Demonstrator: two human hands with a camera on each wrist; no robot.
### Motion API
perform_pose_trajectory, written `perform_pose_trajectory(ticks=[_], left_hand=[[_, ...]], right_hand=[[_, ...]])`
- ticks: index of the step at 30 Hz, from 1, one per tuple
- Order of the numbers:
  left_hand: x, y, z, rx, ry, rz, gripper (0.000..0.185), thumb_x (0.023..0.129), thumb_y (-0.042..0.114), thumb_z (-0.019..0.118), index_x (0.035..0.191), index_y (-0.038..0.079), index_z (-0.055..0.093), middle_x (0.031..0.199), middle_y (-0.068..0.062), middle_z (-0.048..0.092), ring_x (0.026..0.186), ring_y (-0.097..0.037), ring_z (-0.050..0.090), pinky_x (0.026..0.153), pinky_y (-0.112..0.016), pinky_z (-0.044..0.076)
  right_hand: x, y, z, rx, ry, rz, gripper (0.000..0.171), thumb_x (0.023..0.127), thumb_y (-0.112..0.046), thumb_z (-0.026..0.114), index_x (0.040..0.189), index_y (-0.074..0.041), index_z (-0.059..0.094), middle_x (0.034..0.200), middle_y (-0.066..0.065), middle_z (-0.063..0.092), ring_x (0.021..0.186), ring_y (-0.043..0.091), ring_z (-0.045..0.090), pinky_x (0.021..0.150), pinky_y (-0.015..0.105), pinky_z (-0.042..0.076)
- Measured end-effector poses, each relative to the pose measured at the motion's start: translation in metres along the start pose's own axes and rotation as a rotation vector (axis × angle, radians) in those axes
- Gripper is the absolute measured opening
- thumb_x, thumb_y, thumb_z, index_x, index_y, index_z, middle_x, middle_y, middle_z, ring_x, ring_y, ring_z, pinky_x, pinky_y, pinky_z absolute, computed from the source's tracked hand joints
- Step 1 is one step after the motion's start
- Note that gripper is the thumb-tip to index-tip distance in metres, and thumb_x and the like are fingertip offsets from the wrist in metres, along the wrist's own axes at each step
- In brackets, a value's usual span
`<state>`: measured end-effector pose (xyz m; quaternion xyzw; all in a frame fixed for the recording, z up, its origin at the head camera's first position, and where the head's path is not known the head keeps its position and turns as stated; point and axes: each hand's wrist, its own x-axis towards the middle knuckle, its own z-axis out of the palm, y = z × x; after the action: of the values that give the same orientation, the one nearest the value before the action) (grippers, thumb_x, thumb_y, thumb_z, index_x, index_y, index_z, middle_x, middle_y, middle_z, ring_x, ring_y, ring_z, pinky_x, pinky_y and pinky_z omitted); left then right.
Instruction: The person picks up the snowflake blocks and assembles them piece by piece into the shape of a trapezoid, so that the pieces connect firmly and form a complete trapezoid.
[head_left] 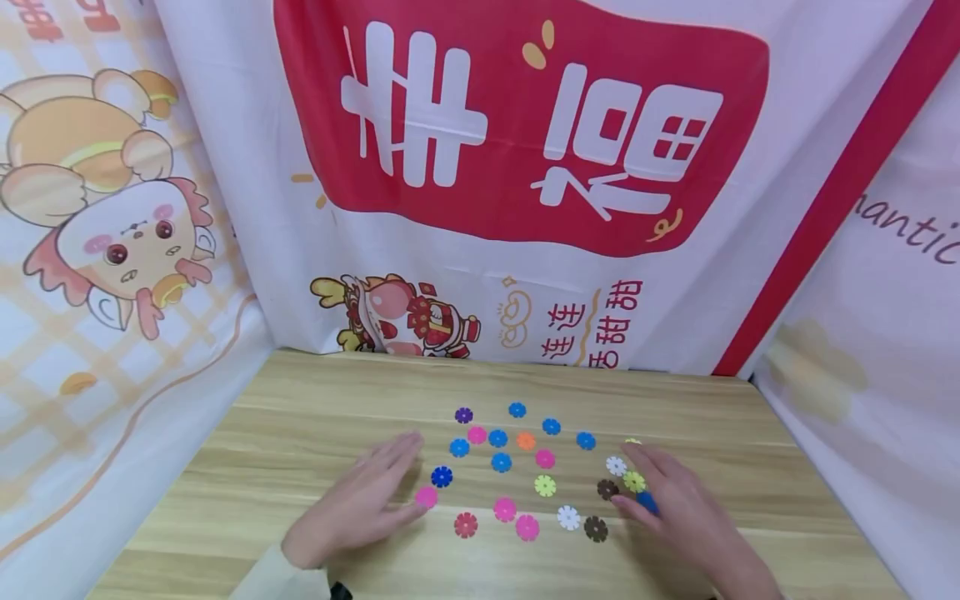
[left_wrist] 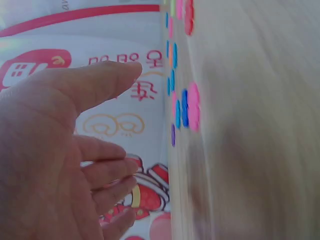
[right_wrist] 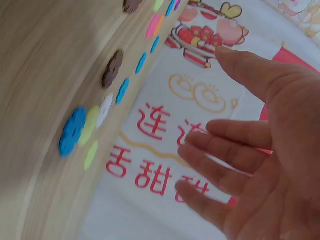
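Many flat, notched plastic snowflake discs lie spread over the wooden table. In the head view my left hand (head_left: 360, 504) hovers at their left side, fingers extended and holding nothing. Nearest to it are a pink disc (head_left: 427, 497) and a dark blue disc (head_left: 442, 477). On the right my right hand (head_left: 678, 500) is above the table, partly covering a blue disc (head_left: 647, 502). Beside its fingers lie a yellow-green disc (head_left: 634, 482), a white disc (head_left: 616, 466) and a brown disc (head_left: 607, 489). Both wrist views show relaxed fingers spread apart from the discs.
More discs lie between the hands, among them an orange disc (head_left: 526, 441), a red disc (head_left: 466, 525) and a purple disc (head_left: 463, 415). The wooden table (head_left: 315, 392) ends at a printed cloth (head_left: 480, 225) behind, with cloth walls at both sides.
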<state>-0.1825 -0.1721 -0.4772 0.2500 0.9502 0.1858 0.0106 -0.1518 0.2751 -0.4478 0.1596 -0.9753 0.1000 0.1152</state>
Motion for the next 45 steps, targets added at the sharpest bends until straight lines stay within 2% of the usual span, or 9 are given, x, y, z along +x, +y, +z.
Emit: perform_pose_trajectory(ticks=[4, 8, 13, 17, 20, 27, 31, 37, 45], left_hand=[[0.012, 0.013, 0.000, -0.077, 0.032, 0.030, 0.072, 0.102, 0.044, 0.069, 0.160, 0.010, 0.045, 0.166, -0.010, 0.045, 0.154, -0.032, 0.044, 0.124, -0.056, 0.039], [0.026, 0.026, 0.004, -0.121, 0.042, 0.081, 0.059, 0.100, 0.036, 0.073, 0.151, 0.010, 0.056, 0.154, -0.009, 0.059, 0.144, -0.029, 0.056, 0.118, -0.051, 0.048], [0.042, 0.044, 0.015, -0.153, -0.017, 0.136, 0.051, 0.100, 0.031, 0.074, 0.145, 0.009, 0.062, 0.147, -0.007, 0.065, 0.139, -0.027, 0.060, 0.116, -0.049, 0.050], [0.052, 0.058, 0.023, -0.157, -0.068, 0.149, 0.043, 0.100, 0.032, 0.074, 0.138, 0.012, 0.067, 0.138, -0.001, 0.070, 0.130, -0.020, 0.064, 0.112, -0.044, 0.054], [0.059, 0.066, 0.029, -0.132, -0.094, 0.156, 0.037, 0.100, 0.030, 0.075, 0.133, 0.015, 0.070, 0.132, 0.002, 0.071, 0.126, -0.015, 0.064, 0.110, -0.039, 0.055], [0.072, 0.077, 0.043, -0.036, -0.077, 0.254, 0.027, 0.095, 0.027, 0.079, 0.119, 0.015, 0.077, 0.113, 0.006, 0.074, 0.102, -0.006, 0.062, 0.096, -0.027, 0.057], [0.075, 0.079, 0.047, -0.046, -0.112, 0.233, 0.019, 0.094, 0.028, 0.081, 0.111, 0.018, 0.078, 0.103, 0.009, 0.069, 0.091, -0.003, 0.053, 0.089, -0.023, 0.054], [0.076, 0.082, 0.047, -0.044, -0.132, 0.209, 0.016, 0.092, 0.026, 0.083, 0.107, 0.021, 0.080, 0.097, 0.012, 0.065, 0.087, -0.002, 0.050, 0.085, -0.022, 0.052], [0.082, 0.086, 0.046, -0.054, -0.148, 0.228, 0.011, 0.091, 0.023, 0.085, 0.102, 0.020, 0.082, 0.093, 0.011, 0.064, 0.085, -0.002, 0.049, 0.081, -0.019, 0.049]], right_hand=[[0.007, -0.012, 0.002, 0.038, -0.002, -0.078, 0.062, 0.090, -0.039, 0.084, 0.141, -0.009, 0.065, 0.136, 0.016, 0.070, 0.125, 0.036, 0.068, 0.102, 0.055, 0.058], [0.016, -0.026, 0.009, 0.093, -0.069, -0.147, 0.053, 0.091, -0.037, 0.084, 0.135, -0.012, 0.069, 0.133, 0.008, 0.073, 0.121, 0.027, 0.070, 0.099, 0.046, 0.061], [0.024, -0.041, 0.017, 0.169, -0.130, -0.262, 0.045, 0.093, -0.032, 0.082, 0.130, -0.008, 0.072, 0.125, 0.004, 0.075, 0.116, 0.022, 0.070, 0.096, 0.043, 0.062], [0.031, -0.052, 0.025, 0.201, -0.149, -0.316, 0.040, 0.093, -0.029, 0.083, 0.125, -0.008, 0.074, 0.119, 0.002, 0.077, 0.110, 0.018, 0.071, 0.094, 0.040, 0.063], [0.035, -0.058, 0.033, 0.227, -0.172, -0.325, 0.037, 0.092, -0.028, 0.084, 0.122, -0.010, 0.075, 0.115, 0.000, 0.078, 0.105, 0.012, 0.071, 0.091, 0.034, 0.063], [0.043, -0.075, 0.043, 0.287, -0.260, -0.325, 0.032, 0.089, -0.025, 0.086, 0.117, -0.013, 0.076, 0.109, -0.004, 0.077, 0.100, 0.007, 0.070, 0.090, 0.027, 0.062], [0.044, -0.083, 0.048, 0.294, -0.279, -0.326, 0.028, 0.089, -0.027, 0.086, 0.112, -0.016, 0.077, 0.104, -0.007, 0.077, 0.094, 0.002, 0.068, 0.086, 0.023, 0.061], [0.046, -0.087, 0.054, 0.302, -0.318, -0.324, 0.025, 0.088, -0.022, 0.086, 0.110, -0.016, 0.078, 0.099, -0.009, 0.074, 0.088, -0.002, 0.063, 0.080, 0.016, 0.058], [0.053, -0.089, 0.054, 0.303, -0.365, -0.316, 0.018, 0.087, -0.018, 0.087, 0.104, -0.017, 0.080, 0.091, -0.011, 0.069, 0.080, -0.003, 0.057, 0.073, 0.015, 0.054]])
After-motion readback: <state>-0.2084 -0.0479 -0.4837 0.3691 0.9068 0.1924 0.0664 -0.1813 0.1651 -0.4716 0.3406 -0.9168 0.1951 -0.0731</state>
